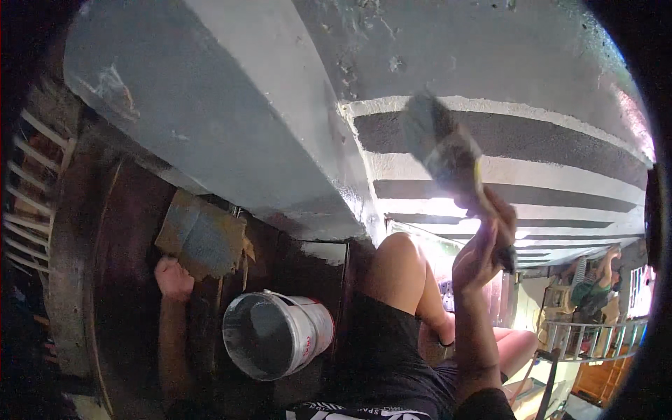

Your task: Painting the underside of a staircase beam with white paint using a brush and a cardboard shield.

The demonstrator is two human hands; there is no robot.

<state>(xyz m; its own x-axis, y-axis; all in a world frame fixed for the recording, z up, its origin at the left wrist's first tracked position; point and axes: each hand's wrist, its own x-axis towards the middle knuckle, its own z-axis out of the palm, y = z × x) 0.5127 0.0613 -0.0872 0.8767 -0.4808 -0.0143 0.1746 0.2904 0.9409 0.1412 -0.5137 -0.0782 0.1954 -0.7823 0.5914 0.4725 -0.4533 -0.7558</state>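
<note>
My right hand (483,241) is raised, its fingers closed around the handle of a wide paintbrush (455,157). The brush is smeared by motion, and its grey-coated bristles point up in front of the light and dark bands of the surface overhead (504,168). Whether the bristles touch that surface I cannot tell. Low on the left, my left hand (175,278) is closed at the corner of a piece of cardboard (201,234) streaked with grey paint. Between that hand and my legs, a white bucket (311,336) tilts in the view, grey-coated inside.
A grey-painted beam (210,119) slants overhead from upper left to centre. My bent legs (399,273) take up the lower middle. Far right are a metal ladder (595,341) and another person (595,287) with a raised arm. White bars (31,189) line the left edge.
</note>
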